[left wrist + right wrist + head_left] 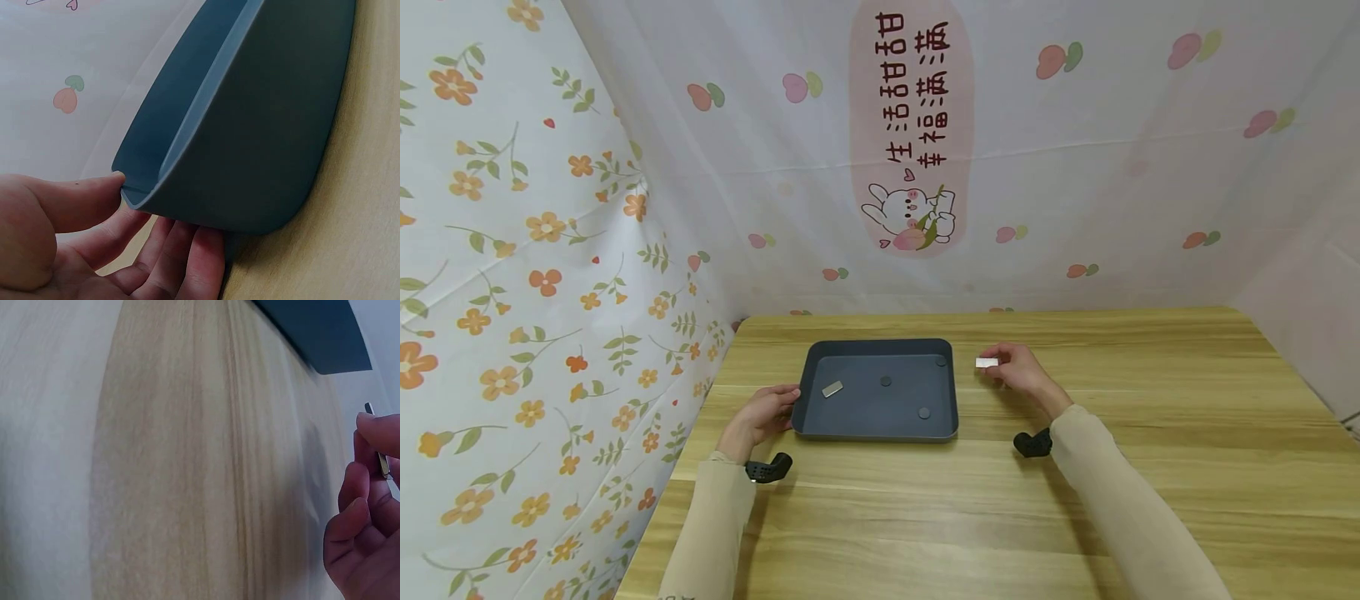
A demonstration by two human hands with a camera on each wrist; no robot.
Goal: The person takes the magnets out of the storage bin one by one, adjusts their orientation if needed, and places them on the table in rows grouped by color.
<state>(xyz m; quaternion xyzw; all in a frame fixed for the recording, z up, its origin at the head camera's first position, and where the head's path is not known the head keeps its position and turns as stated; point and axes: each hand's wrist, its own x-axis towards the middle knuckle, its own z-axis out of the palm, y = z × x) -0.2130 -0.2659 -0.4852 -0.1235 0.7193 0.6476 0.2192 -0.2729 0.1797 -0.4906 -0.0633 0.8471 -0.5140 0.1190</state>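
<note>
A dark blue-grey rectangular tray point(880, 432) lies on the wooden table. My left hand point(767, 414) grips its left side, thumb over the rim and fingers against the outer wall in the left wrist view. Inside the tray are a small silver rectangular block point(832, 388) and three small dark discs, one near the middle point(886, 381), one at the front right point(924, 412) and one in the back right corner point(941, 362). Just right of the tray, my right hand point(1017, 371) pinches a small flat silver rectangular block point(987, 362) between thumb and fingers, above the table.
The wood-grain table point(910, 517) extends in front of the tray and to its right. A patterned white cloth point(1037, 192) hangs behind the table, and a floral cloth point(550, 333) hangs along the left. A black wrist device point(1033, 443) sits on the right wrist.
</note>
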